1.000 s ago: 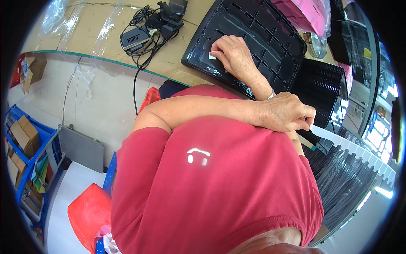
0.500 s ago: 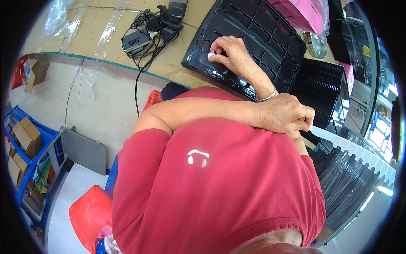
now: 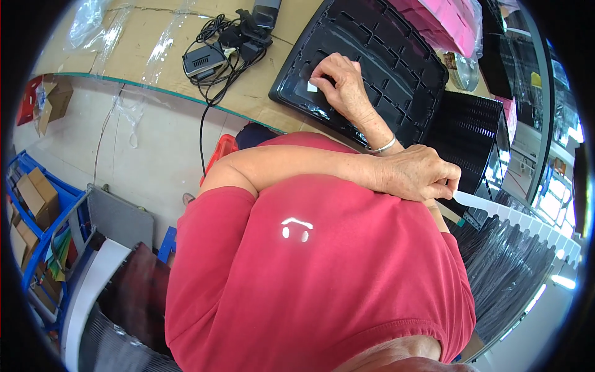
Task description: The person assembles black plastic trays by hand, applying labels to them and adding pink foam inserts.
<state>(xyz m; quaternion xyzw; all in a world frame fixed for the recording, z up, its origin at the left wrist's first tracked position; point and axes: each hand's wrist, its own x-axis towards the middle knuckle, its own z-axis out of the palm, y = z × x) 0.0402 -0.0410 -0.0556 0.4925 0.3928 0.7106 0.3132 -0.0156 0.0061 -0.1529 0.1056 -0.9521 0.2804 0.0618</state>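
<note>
Pressing down on a black tray [image 3: 384,68], the right hand [image 3: 341,87] has its fingers curled over a small white label [image 3: 313,87] that sits in one of the tray's moulded pockets, near the tray's left edge. Whether the fingertips pinch the label or only push on it can't be told. A thin bracelet [image 3: 385,146] shows at that wrist.

The arms are crossed: the left arm runs across the red shirt [image 3: 310,279] from the left shoulder to the right side, passing over the right forearm. The left hand [image 3: 421,177] is closed, thumb & forefinger gripping one end of a white strip [image 3: 474,201]. The strip's long axis points right & slightly down, away from the body.

The label lies up & to the left of the left hand, w/ the right hand directly on it, so the right is much the nearer. The tray lies tilted on the table [image 3: 124,56], long side running up-right.

Also on the table: a tangle of black cables w/ an adapter [image 3: 204,59] left of the tray, and a stack of black trays [image 3: 471,136] just right of it. Blue crates [image 3: 31,198] stand on the floor at far left.
</note>
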